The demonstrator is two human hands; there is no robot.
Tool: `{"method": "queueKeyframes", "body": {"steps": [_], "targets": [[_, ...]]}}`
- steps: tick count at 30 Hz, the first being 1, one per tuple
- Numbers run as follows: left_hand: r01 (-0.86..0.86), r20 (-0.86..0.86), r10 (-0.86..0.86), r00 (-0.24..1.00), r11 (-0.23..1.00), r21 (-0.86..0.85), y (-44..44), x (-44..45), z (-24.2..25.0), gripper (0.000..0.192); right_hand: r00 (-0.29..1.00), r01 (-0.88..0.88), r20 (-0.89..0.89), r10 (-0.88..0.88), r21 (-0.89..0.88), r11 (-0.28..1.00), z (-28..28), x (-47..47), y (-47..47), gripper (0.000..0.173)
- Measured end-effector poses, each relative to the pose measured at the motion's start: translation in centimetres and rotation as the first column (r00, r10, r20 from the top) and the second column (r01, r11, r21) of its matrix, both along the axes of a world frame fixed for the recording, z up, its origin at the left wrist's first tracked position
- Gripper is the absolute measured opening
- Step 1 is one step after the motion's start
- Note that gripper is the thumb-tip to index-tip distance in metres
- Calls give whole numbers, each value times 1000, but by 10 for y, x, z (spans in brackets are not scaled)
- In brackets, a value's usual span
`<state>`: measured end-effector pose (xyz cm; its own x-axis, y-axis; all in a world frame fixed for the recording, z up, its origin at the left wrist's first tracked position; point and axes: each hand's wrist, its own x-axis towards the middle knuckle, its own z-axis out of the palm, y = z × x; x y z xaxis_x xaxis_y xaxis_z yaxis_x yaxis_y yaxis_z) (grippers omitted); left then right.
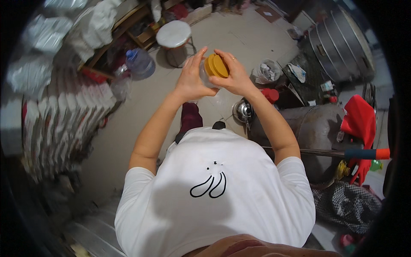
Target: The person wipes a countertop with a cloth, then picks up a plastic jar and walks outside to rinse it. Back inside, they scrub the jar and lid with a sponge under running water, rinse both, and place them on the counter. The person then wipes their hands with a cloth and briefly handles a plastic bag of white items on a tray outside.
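Out in front of my chest, both hands are on a clear container (204,74) with a yellow lid (218,66). My left hand (192,77) wraps the clear body from the left, thumb below and fingers above. Around the lid's right side curls my right hand (236,74), its thumb on the near edge and its fingers over the far edge. The lid is on the container, which is tilted with the lid towards the right. What the container holds is hard to tell.
A white-topped stool (173,34) and a large blue water bottle (140,63) stand ahead to the left. To the right are a lined waste bin (267,71), a metal kettle (243,110), a grey gas cylinder (318,128) and red rubber gloves (361,123). Stacked packages (64,128) fill the left side.
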<state>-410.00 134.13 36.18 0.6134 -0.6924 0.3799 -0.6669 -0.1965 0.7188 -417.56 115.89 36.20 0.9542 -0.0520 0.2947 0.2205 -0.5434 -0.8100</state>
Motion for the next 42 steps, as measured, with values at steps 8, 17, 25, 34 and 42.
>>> {"method": "queueKeyframes", "body": {"steps": [8, 17, 25, 34, 42], "targets": [[135, 367, -149, 918, 989, 65, -98, 116, -17, 114, 812, 557, -193, -552, -30, 830, -9, 93, -52, 88], [576, 287, -564, 774, 816, 51, -220, 164, -38, 116, 470, 877, -239, -850, 18, 480, -42, 95, -125, 83], [521, 94, -547, 832, 828, 208, -289, 242, -97, 89, -180, 922, 5, -984, -347, -171, -115, -20, -317, 90], [27, -256, 213, 943, 718, 696, -229, 349, -197, 66, -891, 393, -40, -453, -568, -723, -174, -219, -538, 104], [299, -543, 422, 726, 518, 801, -310, 334, -182, 48, -853, 387, 22, -521, -643, -661, -225, -286, -634, 101]]}}
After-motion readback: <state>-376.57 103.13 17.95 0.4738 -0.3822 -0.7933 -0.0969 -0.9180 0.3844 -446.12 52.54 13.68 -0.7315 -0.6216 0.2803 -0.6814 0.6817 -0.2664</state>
